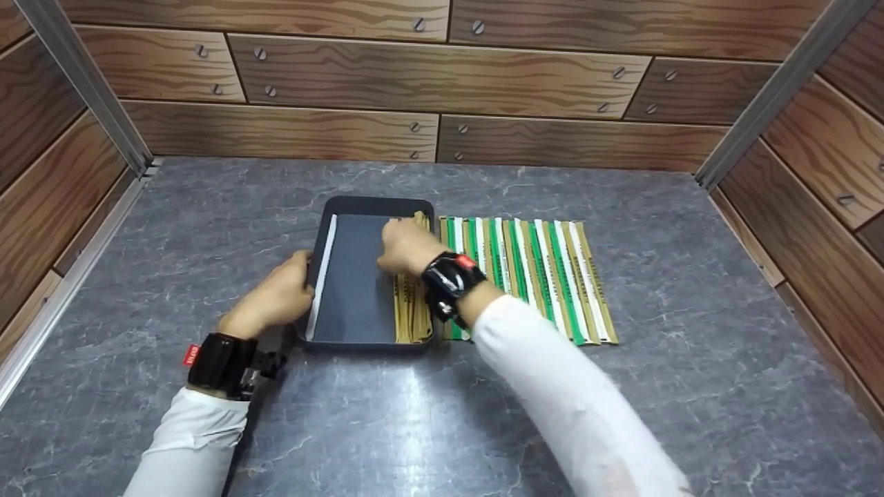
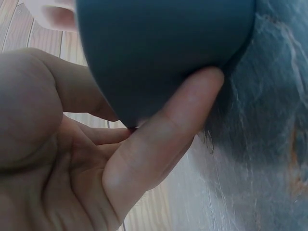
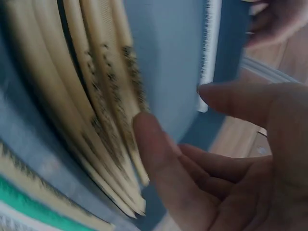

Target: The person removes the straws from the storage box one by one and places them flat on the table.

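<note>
The left hand (image 1: 275, 295) pinches the left wall of the dark tray (image 1: 359, 279) on the bench (image 1: 331, 421) — the right hand (image 1: 409, 247), fingers and thumb apart, is at the tan packets (image 1: 412, 314) along its right side.

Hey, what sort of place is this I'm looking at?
Probably a small walled work booth: wood-print panels rise on three sides, metal strips run up the corners, and a grey marble-look tabletop bears the tray.
</note>
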Motion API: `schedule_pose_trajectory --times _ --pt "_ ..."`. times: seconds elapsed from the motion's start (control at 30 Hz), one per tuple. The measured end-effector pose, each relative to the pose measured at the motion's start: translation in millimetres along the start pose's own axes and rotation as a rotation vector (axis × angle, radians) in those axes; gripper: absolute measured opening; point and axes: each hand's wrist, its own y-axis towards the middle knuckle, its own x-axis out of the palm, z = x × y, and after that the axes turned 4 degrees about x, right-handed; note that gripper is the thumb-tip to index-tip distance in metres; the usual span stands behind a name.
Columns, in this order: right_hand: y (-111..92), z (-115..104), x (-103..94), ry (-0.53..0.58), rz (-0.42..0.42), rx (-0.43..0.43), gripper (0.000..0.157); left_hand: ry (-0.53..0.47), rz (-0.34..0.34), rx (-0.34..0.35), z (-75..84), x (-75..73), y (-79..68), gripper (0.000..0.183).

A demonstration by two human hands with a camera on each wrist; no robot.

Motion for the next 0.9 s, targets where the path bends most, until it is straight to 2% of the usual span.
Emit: schedule_pose_trajectory --times 0.13,0.17,0.33,0.9 --pt "8 -6 12.9 -0.092 -0.022 0.013 0.009 0.002 0.000 0.004 -1.0 0.5 -0.4 0.062" --pt "10 -7 15.1 -0.110 -0.022 0.017 0.008 0.005 0.000 0.005 -1.6 0.6 -0.2 0.062" --pt "14 -12 20.9 -0.130 -0.002 0.027 0.021 0.013 0.007 0.006 -2.3 0.2 -0.1 0.061" --pt "15 -16 24.8 -0.096 0.003 0.040 0.018 0.020 0.014 0.009 -1.6 0.1 -0.3 0.062"
